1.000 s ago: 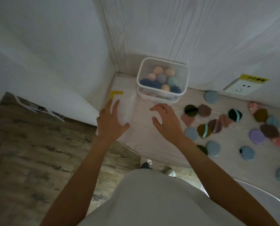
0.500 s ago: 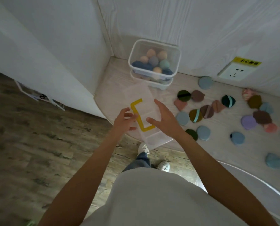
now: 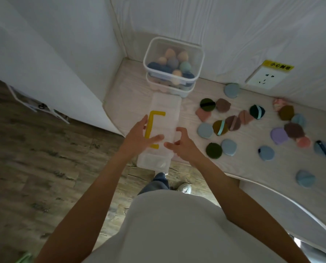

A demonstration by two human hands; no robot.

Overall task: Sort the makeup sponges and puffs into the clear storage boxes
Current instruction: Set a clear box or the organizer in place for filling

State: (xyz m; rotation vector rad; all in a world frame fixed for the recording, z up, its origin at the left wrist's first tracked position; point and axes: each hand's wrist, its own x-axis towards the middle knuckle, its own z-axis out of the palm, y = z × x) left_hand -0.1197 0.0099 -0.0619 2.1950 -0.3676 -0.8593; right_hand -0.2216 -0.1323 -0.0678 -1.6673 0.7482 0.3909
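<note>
Judging by the layout, sorting is about half done: egg-shaped sponges (image 3: 170, 62) already fill the stacked clear boxes (image 3: 172, 59) in the corner, while the flat puffs (image 3: 228, 147) lie scattered on the worktop (image 3: 249, 164). Over a long clear compartment box (image 3: 164, 130) at its edge, left hand (image 3: 139, 134) rests flat; right hand (image 3: 183, 144) hovers, fingers loosely curled, its grip empty.

Dim indoor light, soft and even, no hard shadows; walls (image 3: 234, 25) read grey-white w/ a cool cast. Brightest patch is the pale wall at 1 o'clock. Faint glare on the clear box (image 3: 159, 130) near centre. Wood floor (image 3: 34, 158) at 9 o'clock is smeared w/ motion blur, detail lost. Wide-angle bending shows twd the edges: table rim (image 3: 272, 185) curves at 4 o'clock. Left hand (image 3: 139, 133) fingertips slightly soft.
</note>
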